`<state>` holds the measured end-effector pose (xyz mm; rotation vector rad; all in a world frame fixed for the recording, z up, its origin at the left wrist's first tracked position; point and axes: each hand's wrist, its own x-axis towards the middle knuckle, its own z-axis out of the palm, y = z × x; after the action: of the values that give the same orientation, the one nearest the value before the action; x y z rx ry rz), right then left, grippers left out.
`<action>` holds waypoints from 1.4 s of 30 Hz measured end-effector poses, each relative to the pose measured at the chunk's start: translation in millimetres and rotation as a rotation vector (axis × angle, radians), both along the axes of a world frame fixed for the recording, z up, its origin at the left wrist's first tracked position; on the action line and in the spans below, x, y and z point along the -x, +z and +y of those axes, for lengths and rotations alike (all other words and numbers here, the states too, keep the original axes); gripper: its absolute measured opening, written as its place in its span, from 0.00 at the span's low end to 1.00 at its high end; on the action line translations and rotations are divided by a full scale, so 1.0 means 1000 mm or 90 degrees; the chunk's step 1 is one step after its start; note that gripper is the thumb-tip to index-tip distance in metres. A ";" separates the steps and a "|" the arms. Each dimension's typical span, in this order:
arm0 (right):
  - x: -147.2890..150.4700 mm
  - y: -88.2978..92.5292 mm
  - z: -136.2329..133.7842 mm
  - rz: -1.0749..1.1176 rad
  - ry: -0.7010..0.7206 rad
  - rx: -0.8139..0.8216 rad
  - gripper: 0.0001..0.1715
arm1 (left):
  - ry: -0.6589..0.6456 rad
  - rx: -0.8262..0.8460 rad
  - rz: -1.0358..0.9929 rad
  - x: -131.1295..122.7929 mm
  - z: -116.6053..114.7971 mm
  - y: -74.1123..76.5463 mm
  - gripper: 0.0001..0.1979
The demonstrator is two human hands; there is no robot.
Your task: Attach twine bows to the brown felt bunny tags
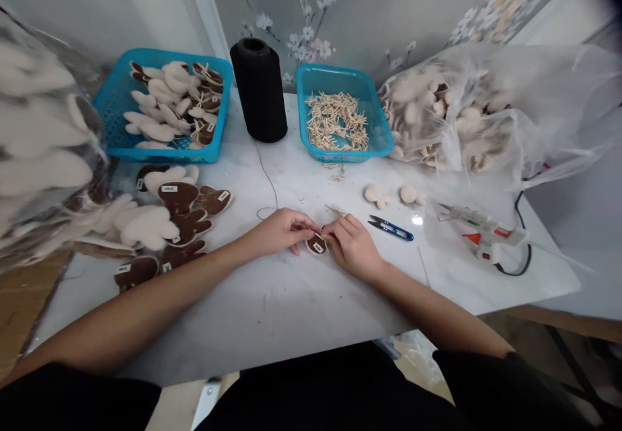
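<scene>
Black sleeves (82, 402) nearest, L hand (279, 231) and R hand (354, 247) pinching small brown tagged plush piece (316, 245) narrowly between fingertips mid-table; tagged pcs (179, 198) piled at L, wood slivers (335, 120) fill blue basket (383, 142), many bagged cream pcs (437, 120) at R.

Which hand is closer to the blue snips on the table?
Right. The right hand is just left of the blue snips, with a small gap between them, while the left hand is farther away, on the other side of the right hand.
</scene>
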<state>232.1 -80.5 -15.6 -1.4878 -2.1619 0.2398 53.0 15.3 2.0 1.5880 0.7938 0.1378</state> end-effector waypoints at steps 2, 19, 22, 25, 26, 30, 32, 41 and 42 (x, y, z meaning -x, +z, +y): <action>0.000 0.000 -0.001 0.003 -0.006 -0.005 0.11 | 0.000 -0.005 -0.003 0.000 0.000 -0.001 0.14; -0.020 0.024 0.003 0.060 -0.120 -0.096 0.13 | 0.025 -0.004 -0.022 0.002 -0.004 0.008 0.16; -0.066 0.051 0.010 -0.052 -0.259 -0.078 0.16 | -0.029 -0.034 0.016 0.003 -0.003 0.013 0.16; -0.114 0.068 0.025 -0.265 -0.324 0.089 0.13 | -0.042 -0.131 0.073 -0.001 -0.003 0.022 0.16; -0.127 0.070 0.031 -0.311 -0.314 0.144 0.11 | -0.018 -0.179 0.080 -0.005 -0.003 0.027 0.16; -0.150 0.068 0.054 -0.314 -0.311 0.195 0.06 | 0.052 -0.364 0.068 -0.034 0.000 0.052 0.16; -0.149 0.070 0.059 -0.288 -0.305 0.198 0.06 | 0.036 -0.482 0.043 -0.056 0.006 0.069 0.15; -0.154 0.120 0.001 0.415 -0.057 0.328 0.18 | -0.255 -0.938 -0.164 -0.211 0.067 0.134 0.29; -0.156 0.126 -0.007 0.552 -0.033 0.360 0.18 | -0.294 -0.937 -0.139 -0.227 0.073 0.135 0.32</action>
<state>388.5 -88.0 110.3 -1.3296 -1.3872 1.2930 280.0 88.5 136.6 3.0042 0.0006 0.6453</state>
